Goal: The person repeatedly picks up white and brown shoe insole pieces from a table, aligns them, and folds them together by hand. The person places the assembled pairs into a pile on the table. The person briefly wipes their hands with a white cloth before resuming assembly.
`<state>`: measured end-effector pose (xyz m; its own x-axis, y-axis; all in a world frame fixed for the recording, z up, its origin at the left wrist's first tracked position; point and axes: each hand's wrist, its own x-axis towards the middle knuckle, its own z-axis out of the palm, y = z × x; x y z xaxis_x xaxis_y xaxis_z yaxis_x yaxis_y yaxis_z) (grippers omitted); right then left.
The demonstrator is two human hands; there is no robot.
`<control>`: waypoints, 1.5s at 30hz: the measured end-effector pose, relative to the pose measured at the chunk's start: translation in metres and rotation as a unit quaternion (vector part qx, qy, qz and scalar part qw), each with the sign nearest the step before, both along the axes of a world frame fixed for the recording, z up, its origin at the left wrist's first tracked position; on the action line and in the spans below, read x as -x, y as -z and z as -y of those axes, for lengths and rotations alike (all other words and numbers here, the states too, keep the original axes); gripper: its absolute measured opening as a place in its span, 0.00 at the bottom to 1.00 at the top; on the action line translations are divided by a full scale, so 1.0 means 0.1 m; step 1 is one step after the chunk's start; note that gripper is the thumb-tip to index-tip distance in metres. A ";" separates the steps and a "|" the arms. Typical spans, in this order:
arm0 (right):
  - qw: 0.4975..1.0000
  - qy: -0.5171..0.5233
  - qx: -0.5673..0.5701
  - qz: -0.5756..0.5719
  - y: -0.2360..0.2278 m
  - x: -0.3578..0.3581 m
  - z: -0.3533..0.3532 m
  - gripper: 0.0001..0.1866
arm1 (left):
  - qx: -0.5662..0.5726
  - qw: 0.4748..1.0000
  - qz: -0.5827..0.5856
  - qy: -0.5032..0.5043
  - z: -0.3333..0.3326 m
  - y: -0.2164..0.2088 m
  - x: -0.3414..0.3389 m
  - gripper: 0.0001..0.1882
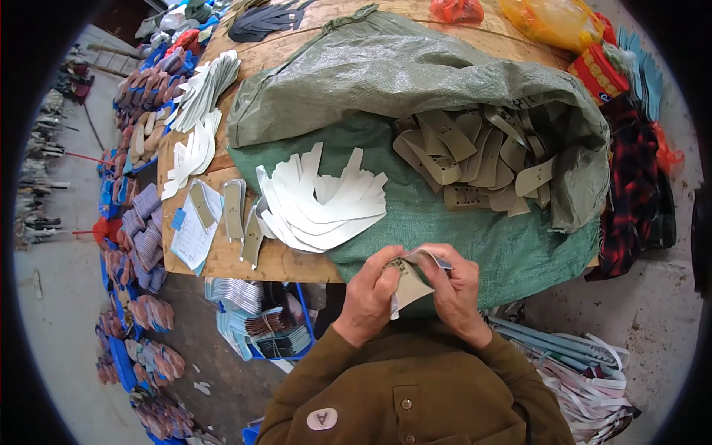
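Close in front of my chest, my left hand (371,293) and my right hand (457,291) grip a khaki insole-shaped piece (413,288) from both sides. It is bent between the fingers, and a white layer shows along its edges; whether that is a separate piece I cannot tell. Dark marks show near its upper end. Beyond my left hand, a fanned stack of white curved cut pieces (334,215) lies on a green woven sack (415,222). Many similar khaki pieces (482,152) spill from the sack's mouth beyond my right hand.
Left on the wooden table (219,174) are loose khaki pieces (234,211), a handwritten sheet (194,241) and more white pieces (196,152). A blue crate (304,319) of stacked pieces sits below the near edge. Bundled shoe parts (152,311) line the floor at left; straps (586,393) lie lower right.
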<state>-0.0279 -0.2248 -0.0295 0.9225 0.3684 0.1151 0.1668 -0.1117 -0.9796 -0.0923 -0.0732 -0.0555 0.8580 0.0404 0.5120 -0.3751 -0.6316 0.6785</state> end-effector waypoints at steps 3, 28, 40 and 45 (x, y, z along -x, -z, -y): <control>1.000 0.018 -0.014 -0.013 0.04 0.02 -0.01 0.07 | -0.008 1.000 0.006 -0.010 0.05 0.05 -0.05 0.18; 0.974 0.029 -0.117 -0.190 -0.52 -0.03 0.33 0.18 | -0.036 0.998 -0.052 0.013 0.02 0.07 -0.15 0.15; 0.933 -0.123 -0.159 -0.298 -0.01 -0.25 0.32 0.08 | 0.307 0.857 -0.397 0.117 0.16 -0.38 -0.02 0.18; 0.925 -0.037 -0.176 -0.336 0.04 -0.18 0.21 0.15 | 0.327 0.818 -0.445 0.163 0.16 -0.34 0.02 0.21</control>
